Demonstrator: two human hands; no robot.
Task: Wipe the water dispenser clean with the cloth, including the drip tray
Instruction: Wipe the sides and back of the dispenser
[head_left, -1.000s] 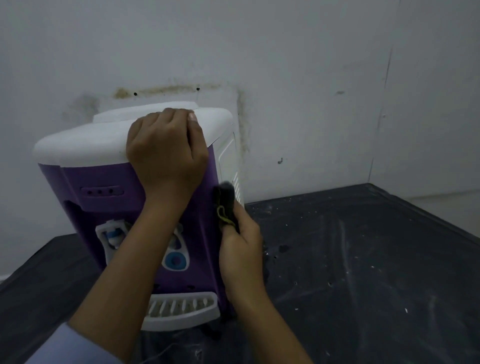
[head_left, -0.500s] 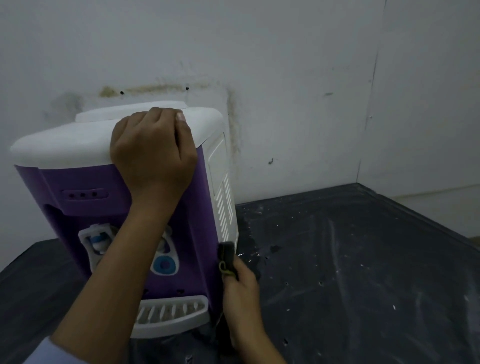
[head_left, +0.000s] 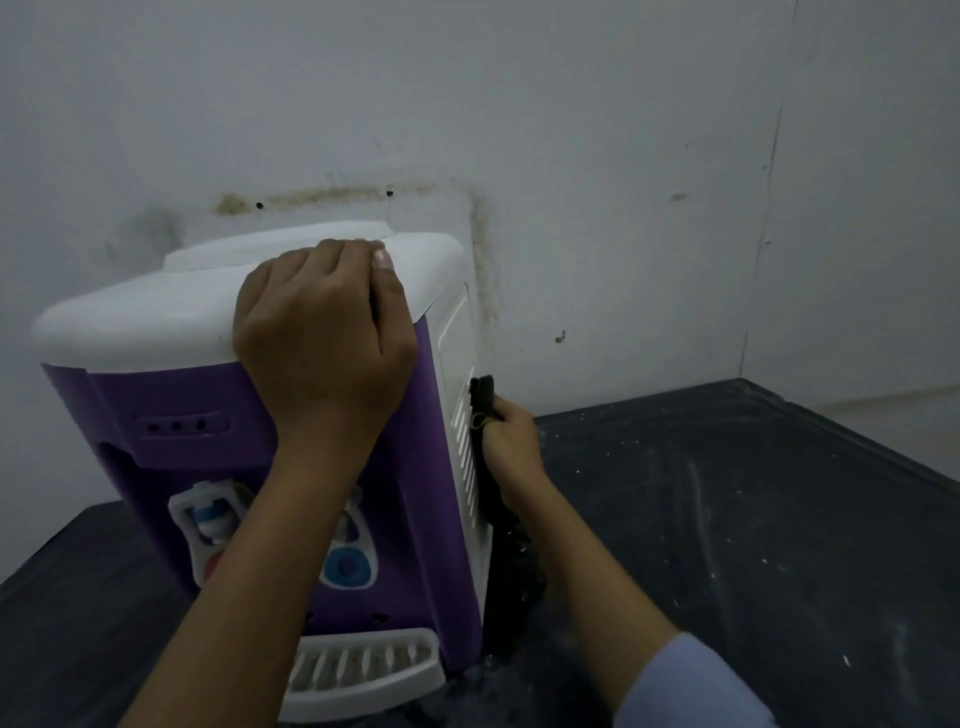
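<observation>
Our left hand (head_left: 322, 332) grips the water dispenser (head_left: 171, 400) by its top, our right hand (head_left: 511, 434) clutches the cloth (head_left: 483, 396) against the vented side panel (head_left: 464, 467); the drip tray (head_left: 363, 667), we judge, comes next.

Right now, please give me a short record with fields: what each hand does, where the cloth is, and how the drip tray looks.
left hand: grips the white top of the water dispenser
right hand: holds the dark cloth against the white side panel
cloth: touching the panel's vent slots
drip tray: white, slotted, at the front base, no hand on it
table: dark, with pale specks
</observation>
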